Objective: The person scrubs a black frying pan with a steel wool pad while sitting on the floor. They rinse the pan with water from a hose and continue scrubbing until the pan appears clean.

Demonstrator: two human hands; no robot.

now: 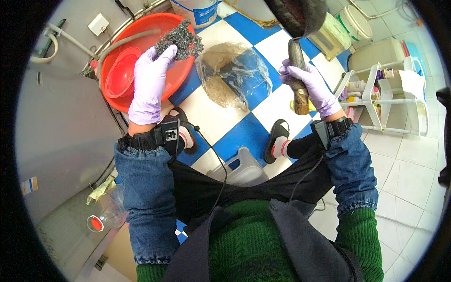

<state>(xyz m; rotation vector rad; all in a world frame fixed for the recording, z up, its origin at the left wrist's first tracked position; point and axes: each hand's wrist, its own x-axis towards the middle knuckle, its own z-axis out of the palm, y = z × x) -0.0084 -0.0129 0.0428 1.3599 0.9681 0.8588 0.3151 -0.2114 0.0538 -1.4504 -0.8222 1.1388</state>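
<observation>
My left hand point(152, 79), in a pale purple glove, grips a tangled steel wool scourer point(181, 40). It is held up over the right side of a large red plastic basin point(179, 75). My right hand point(310, 83), gloved the same way, is closed around the worn handle point(298, 67) of a dark, blackened pan point(299, 17). The pan is raised above the floor, and the top frame edge cuts off part of it. A smaller red bowl point(121, 75) rests inside the basin.
Between my hands a clear plastic bag point(234, 75) lies on blue and white floor tiles. A grey plastic container point(243, 169) stands between my feet. At right is a white shelf rack point(380, 98) with bottles. A white bucket point(199, 14) stands behind the basin; a clear bottle point(109, 208) lies lower left.
</observation>
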